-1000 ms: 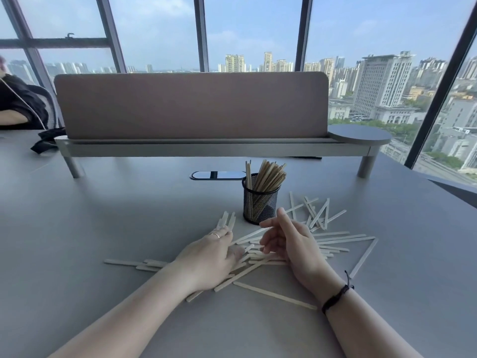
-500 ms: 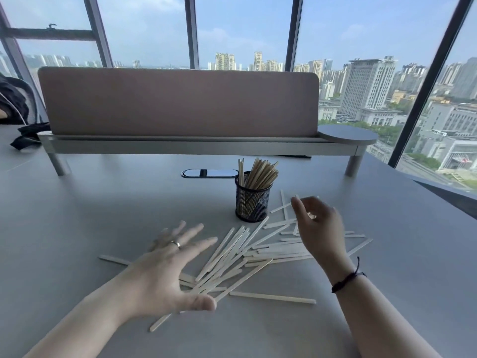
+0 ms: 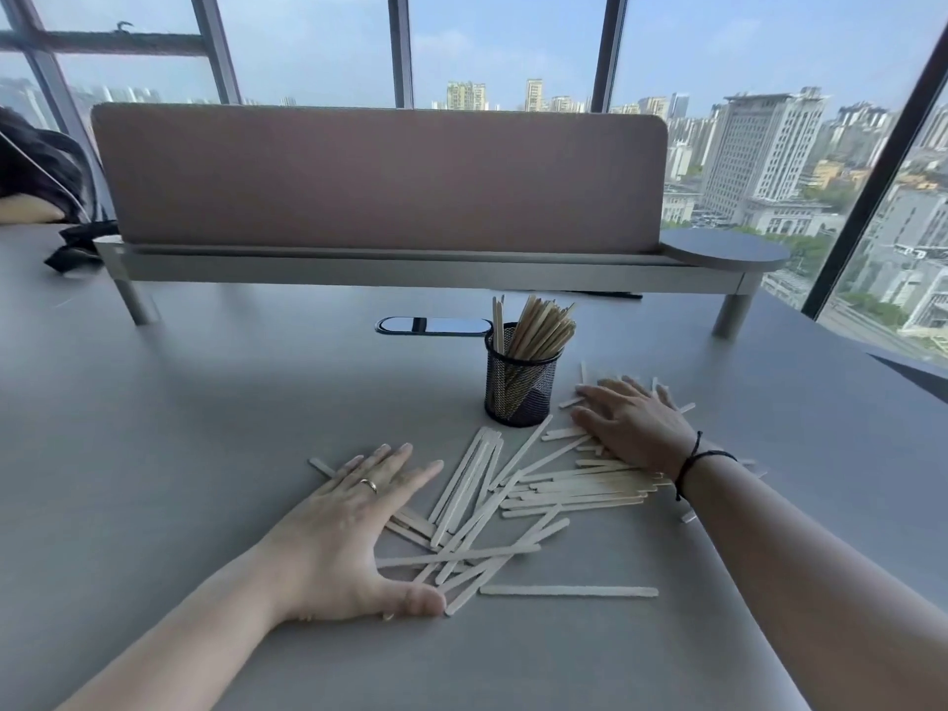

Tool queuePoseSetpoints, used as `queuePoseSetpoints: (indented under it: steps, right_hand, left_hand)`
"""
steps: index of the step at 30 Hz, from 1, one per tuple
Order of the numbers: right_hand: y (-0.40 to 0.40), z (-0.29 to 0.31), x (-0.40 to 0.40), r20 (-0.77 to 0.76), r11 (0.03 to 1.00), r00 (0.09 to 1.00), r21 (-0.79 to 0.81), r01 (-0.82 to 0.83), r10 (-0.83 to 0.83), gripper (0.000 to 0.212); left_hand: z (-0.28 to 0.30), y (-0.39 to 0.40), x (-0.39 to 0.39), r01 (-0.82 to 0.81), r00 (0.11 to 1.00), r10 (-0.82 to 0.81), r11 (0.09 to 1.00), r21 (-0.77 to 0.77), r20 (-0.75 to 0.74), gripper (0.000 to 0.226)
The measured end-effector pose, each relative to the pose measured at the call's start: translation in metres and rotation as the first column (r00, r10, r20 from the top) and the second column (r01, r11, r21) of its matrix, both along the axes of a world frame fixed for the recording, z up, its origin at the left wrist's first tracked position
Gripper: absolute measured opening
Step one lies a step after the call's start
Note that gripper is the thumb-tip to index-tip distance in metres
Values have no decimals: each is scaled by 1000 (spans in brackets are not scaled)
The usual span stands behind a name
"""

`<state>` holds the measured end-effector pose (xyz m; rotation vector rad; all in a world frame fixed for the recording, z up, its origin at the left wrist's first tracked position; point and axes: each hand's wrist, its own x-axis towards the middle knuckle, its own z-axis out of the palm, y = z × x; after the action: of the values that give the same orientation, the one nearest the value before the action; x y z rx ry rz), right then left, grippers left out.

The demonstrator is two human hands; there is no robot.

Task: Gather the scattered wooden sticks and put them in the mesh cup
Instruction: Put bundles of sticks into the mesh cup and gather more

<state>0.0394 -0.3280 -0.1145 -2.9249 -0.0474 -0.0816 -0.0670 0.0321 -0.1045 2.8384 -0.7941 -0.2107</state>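
A black mesh cup [image 3: 520,384] stands on the grey table [image 3: 205,428], holding several wooden sticks upright. In front of it lies a loose heap of pale wooden sticks [image 3: 518,497]. My left hand [image 3: 349,526] lies flat with fingers spread on the heap's left edge, thumb against the near sticks. My right hand [image 3: 628,420] lies palm down, fingers spread, on the sticks to the right of the cup. Neither hand grips anything. One stick [image 3: 567,591] lies apart nearest me.
A brown desk divider on a raised grey shelf [image 3: 410,266] crosses the table behind the cup. A dark oval cable port [image 3: 433,325] sits left of the cup. Another person's arm and dark bag [image 3: 46,197] are at the far left.
Both hands have come down from the air and now press flat on the sticks, left hand on the left edge, right hand farther back by the cup. The view has shifted slightly.
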Motion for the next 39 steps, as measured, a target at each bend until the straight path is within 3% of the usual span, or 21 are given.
queuePoseSetpoints:
  steps: [7, 13, 16, 19, 24, 26, 29, 31, 39]
  right_hand:
    - [20, -7, -25, 204, 977, 955, 46, 210, -215, 46]
    - [50, -8, -48, 311, 968, 919, 19, 250, -244, 44]
    - [62, -6, -60, 287, 976, 933, 74, 203, -216, 45]
    - [61, 7, -74, 204, 963, 970, 259, 76, -131, 47]
    - [25, 30, -117, 221, 886, 974, 443, -139, 43, 73]
    - [10, 31, -142, 107, 892, 978, 402, -206, 178, 90]
    - [8, 21, -171, -135, 937, 934, 169, -307, 330, 119]
    - [12, 14, -175, -167, 940, 926, 46, -337, 340, 126]
    - [19, 7, -130, 18, 916, 963, 304, -261, 268, 94]
  left_hand:
    - [-2, -35, 2, 80, 997, -79, 996, -42, 17, 124]
    - [-5, -70, 5, 54, 998, -52, 994, -90, 25, 128]
    - [-7, -76, 5, 18, 999, -13, 992, -127, 40, 128]
    - [-9, -73, 4, 8, 997, 7, 982, -190, 78, 116]
    - [-13, -62, 5, -54, 975, 101, 972, -229, 199, 89]
    - [-14, -61, 7, -86, 964, 136, 973, -216, 228, 86]
    - [-15, -62, 11, -126, 970, 159, 976, -177, 185, 91]
    - [-12, -63, 13, -140, 981, 158, 979, -150, 112, 98]
    - [-7, -58, 9, -49, 999, 52, 987, -153, 16, 113]
